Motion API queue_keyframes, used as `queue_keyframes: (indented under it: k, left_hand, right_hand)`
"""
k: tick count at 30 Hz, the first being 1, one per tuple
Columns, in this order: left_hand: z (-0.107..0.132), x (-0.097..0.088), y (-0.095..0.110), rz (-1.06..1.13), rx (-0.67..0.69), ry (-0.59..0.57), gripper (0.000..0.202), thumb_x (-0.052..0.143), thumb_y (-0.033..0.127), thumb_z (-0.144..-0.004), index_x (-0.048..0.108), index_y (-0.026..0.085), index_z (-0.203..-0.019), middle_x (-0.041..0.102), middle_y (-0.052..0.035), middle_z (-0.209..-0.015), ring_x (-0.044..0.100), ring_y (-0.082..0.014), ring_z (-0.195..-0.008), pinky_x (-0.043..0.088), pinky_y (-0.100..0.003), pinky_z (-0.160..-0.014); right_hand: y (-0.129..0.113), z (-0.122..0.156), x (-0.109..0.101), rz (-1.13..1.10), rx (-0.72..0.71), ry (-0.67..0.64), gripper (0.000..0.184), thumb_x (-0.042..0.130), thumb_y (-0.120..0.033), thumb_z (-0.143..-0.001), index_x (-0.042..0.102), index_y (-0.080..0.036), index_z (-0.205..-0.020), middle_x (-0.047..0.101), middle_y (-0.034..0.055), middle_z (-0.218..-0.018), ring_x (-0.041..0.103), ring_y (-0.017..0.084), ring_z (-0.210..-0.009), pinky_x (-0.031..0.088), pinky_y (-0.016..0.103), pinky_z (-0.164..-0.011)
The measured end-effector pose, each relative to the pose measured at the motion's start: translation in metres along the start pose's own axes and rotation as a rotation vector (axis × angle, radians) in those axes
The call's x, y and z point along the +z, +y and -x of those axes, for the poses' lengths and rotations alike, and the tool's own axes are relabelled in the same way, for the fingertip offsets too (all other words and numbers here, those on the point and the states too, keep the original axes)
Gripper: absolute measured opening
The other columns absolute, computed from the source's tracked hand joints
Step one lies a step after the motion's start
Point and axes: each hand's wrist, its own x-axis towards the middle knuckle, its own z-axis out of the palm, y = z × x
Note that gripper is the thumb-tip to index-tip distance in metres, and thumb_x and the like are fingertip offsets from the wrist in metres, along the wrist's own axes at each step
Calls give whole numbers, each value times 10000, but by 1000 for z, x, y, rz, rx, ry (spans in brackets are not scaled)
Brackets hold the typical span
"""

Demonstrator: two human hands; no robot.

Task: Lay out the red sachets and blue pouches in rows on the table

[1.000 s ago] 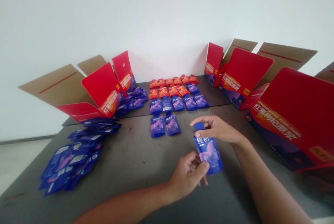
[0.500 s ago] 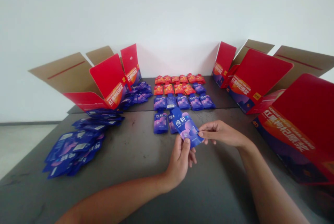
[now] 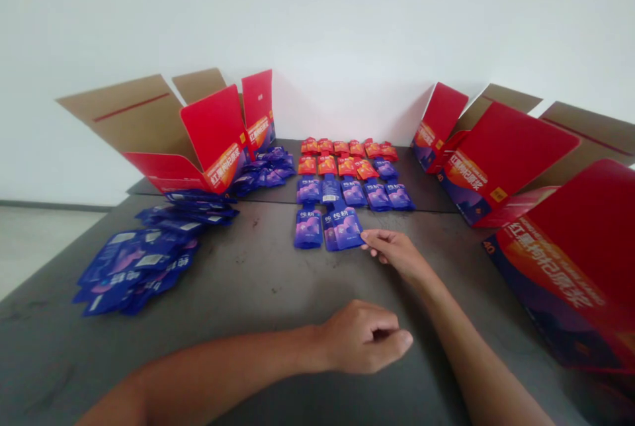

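While a plain white wall [image 3: 317, 29] rises smooth behind everything, a dark grey table [image 3: 248, 287] fills the foreground, its matte top marked with scuffs and small specks and crossed by a seam toward the back. Pale floor [image 3: 44, 234] shows past its left edge. The right hand [image 3: 389, 247] pinches the lower right corner of a glossy blue pouch [image 3: 348, 231] between thumb and fingers; this pouch sits in the nearest row, partly overlapping a second blue pouch [image 3: 329, 234] on its left. The left hand [image 3: 364, 337], nearer the viewer, is curled into a loose fist over the table, thumb pointing right. Behind the pinched pouch come more flat, spouted packs in rows: blue-and-purple ones [image 3: 354, 194], then red-and-orange ones [image 3: 327, 165] nearest the wall. Slick blue pouches lie fanned in a stack [image 3: 133, 267] at left, with a crumpled heap [image 3: 268, 173] farther back. Angular printed cartons, on the left [image 3: 211, 128] and on the right [image 3: 510, 148], spread stiff red flaps with brown cardboard insides.
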Motion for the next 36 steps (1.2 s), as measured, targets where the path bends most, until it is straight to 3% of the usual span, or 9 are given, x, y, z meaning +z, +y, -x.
queue_keyframes:
  k: [6,14,22,26,36]
  left_hand:
    - [1,4,-5,-173,68,-105,388,563,285,-917,358,179,-605,364,50,-549,317,-67,-496,254,-267,-534]
    - [3,6,-11,-172,124,-69,324,594,263,-845,420,167,-590,393,60,-536,339,-53,-473,258,-238,-497]
    - [3,7,-14,-176,159,-82,323,599,260,-832,414,167,-584,394,61,-539,345,-55,-482,260,-236,-495]
    - [3,6,-13,-184,158,-82,320,597,252,-834,420,165,-582,401,61,-538,356,-53,-481,263,-236,-498]
    - [3,5,-9,-227,92,-153,328,605,244,-831,403,172,-582,403,54,-546,357,-63,-496,269,-253,-515]
  right_hand:
    - [9,-4,13,87,-6,11,491,809,-609,-731,815,-150,-908,752,66,-819,535,89,-604,333,182,-465]
    - [8,-5,18,107,8,41,475,815,-561,-731,816,-150,-971,761,68,-813,551,92,-592,334,171,-439]
    - [8,-2,16,120,12,-1,496,785,-489,-807,791,-137,-1157,775,76,-851,582,99,-615,375,171,-455]
    - [7,-3,19,124,35,44,565,783,-408,-834,712,-109,-1308,786,80,-840,600,108,-606,392,172,-443]
    - [8,-4,23,138,10,63,518,768,-373,-850,703,-103,-1287,784,76,-795,607,109,-572,394,165,-408]
